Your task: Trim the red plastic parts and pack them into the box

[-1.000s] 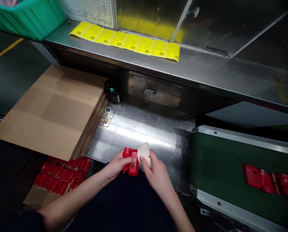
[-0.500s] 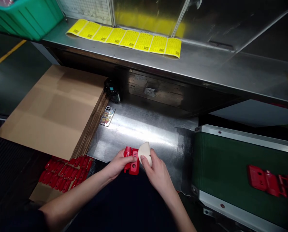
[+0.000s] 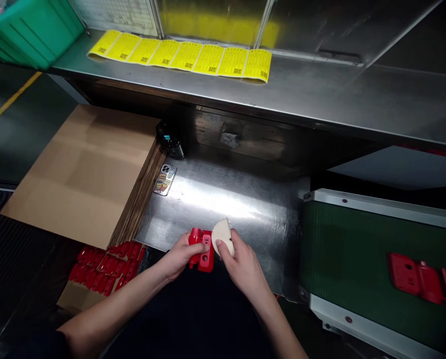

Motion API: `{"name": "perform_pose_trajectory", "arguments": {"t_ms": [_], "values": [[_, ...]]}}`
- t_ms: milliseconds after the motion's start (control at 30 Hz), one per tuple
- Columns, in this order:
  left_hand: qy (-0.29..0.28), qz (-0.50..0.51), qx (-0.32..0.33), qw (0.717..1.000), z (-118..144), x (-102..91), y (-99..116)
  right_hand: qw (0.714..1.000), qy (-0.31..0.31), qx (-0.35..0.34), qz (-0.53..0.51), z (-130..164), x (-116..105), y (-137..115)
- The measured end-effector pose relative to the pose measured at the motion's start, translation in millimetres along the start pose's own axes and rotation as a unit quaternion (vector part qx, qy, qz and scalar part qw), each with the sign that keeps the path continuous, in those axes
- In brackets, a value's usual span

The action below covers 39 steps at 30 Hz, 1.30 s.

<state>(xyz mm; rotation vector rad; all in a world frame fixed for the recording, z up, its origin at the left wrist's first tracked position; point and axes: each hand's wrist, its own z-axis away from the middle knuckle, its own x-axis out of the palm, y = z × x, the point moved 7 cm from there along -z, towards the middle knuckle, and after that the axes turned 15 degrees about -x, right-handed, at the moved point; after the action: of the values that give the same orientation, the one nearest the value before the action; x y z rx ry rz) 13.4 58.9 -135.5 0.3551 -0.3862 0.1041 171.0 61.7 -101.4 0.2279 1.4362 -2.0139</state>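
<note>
Your left hand (image 3: 178,257) pinches the red part (image 3: 202,248) at the bench (image 3: 245,209) edge, right hand (image 3: 241,267) gripping the pale pad (image 3: 222,238) against it; part looks light, stiff, slick plastic—hold its sides.

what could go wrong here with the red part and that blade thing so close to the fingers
The right hand presses a pale tool against the red part pinched by the left hand; a slip could catch the left fingertips. The part sits at the steel table edge and may drop. More red pieces ride the belt and could pile up.
</note>
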Motion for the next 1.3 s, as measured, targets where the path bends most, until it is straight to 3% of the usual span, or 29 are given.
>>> {"name": "perform_pose_trajectory", "arguments": {"t_ms": [267, 467, 600, 667, 767, 900, 1067, 1300], "values": [[-0.010, 0.038, -0.022, 0.999, 6, -0.9, -9, 0.997, 0.071, 0.018, 0.031, 8, -22, 6], [-0.030, 0.044, -0.017, 0.998, 9, -3.7, -14, 0.998, 0.008, -0.057, 0.027, 21, -14, -10], [-0.039, 0.039, -0.020, 0.998, 11, -7.7, -15, 0.994, 0.085, -0.008, 0.075, 24, -31, 4], [-0.046, 0.032, -0.018, 0.998, 13, -7.7, -14, 0.995, 0.086, -0.004, 0.041, 25, -34, 8], [-0.044, 0.030, -0.007, 0.999, 12, -8.0, -11, 0.995, 0.027, -0.046, -0.078, 27, -22, 0], [-0.052, 0.008, 0.019, 0.998, 8, -5.1, -8, 0.970, -0.036, -0.083, -0.225, 30, 5, -14], [-0.075, -0.054, 0.079, 0.992, 15, -0.5, 0, 0.935, -0.001, -0.041, -0.351, 26, 18, -12], [-0.131, -0.077, 0.149, 0.977, 40, -1.7, 13, 0.841, 0.062, 0.048, -0.536, 21, 21, -6]]}}
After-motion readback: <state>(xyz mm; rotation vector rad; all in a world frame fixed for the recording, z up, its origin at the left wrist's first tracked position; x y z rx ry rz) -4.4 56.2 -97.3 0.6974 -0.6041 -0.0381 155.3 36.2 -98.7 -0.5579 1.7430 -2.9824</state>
